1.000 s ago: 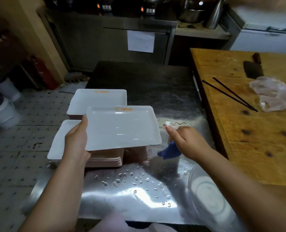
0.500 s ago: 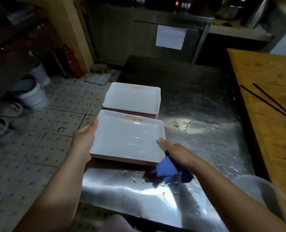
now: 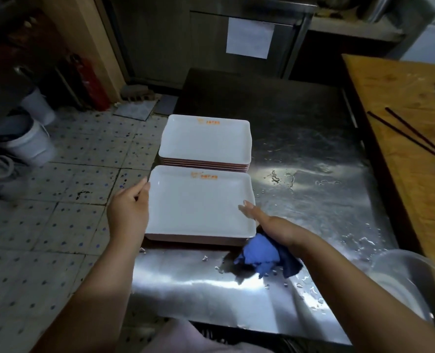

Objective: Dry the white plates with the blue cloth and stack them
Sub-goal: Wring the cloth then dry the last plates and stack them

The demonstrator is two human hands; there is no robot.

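Two stacks of white rectangular plates on the steel table [image 3: 313, 154], at its left edge. Near stack [image 3: 201, 207]: top plate is glossy white with a raised rim, rounded corners, and an orange logo at its far edge; pinkish-brown undersides show along the near side of the stack. Far stack [image 3: 206, 142] sits just behind it, same plates, same orange logo, several pink edges visible in layers. Left hand [image 3: 129, 212] is at the left edge of the near stack's top plate, thumb along the rim, fingers under or beside the edge; can't tell how tightly they grip. Right hand [image 3: 267, 222] is at the plate's right near corner, thumb extended onto the rim, other fingers curled around the blue cloth [image 3: 262, 258], which hangs bunched below the hand and touches the wet table. Water droplets scattered on the steel near the cloth and right of the stacks. Clear plastic tub [image 3: 402, 284] at near right. Wooden table [image 3: 402, 118] on the right with two dark chopsticks [image 3: 412, 136].
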